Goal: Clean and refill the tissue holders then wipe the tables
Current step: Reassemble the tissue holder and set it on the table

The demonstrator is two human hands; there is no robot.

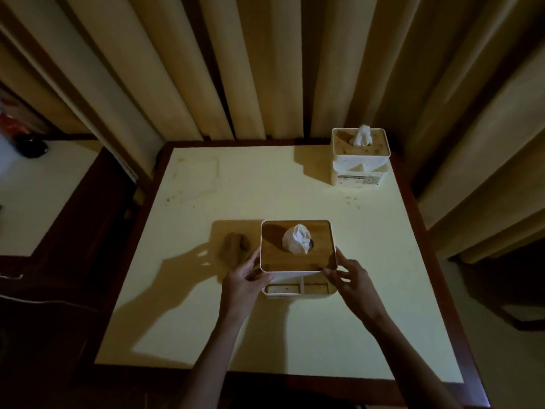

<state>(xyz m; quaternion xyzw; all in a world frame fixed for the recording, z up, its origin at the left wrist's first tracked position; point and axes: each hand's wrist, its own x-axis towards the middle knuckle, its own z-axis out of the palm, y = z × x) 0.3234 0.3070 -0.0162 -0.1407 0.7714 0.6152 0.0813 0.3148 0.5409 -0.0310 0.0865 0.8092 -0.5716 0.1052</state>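
A white tissue holder (pixel 298 283) with a wooden lid (pixel 277 255) stands in the middle of the cream table (pixel 224 320). White tissue (pixel 297 239) sticks up through the lid's hole. My left hand (pixel 246 274) grips the holder's front left corner. My right hand (pixel 349 276) grips its front right corner. A second white tissue holder (pixel 358 168) with tissue (pixel 361 135) poking out stands at the table's far right corner. A brownish cloth (pixel 234 246) lies left of the near holder, in shadow.
The table has a dark wooden rim (pixel 424 231). Stains and crumbs mark its far left part (pixel 196 178) and the spot in front of the far holder. Pleated curtains (pixel 265 69) hang behind. Another table (pixel 38 196) stands to the left.
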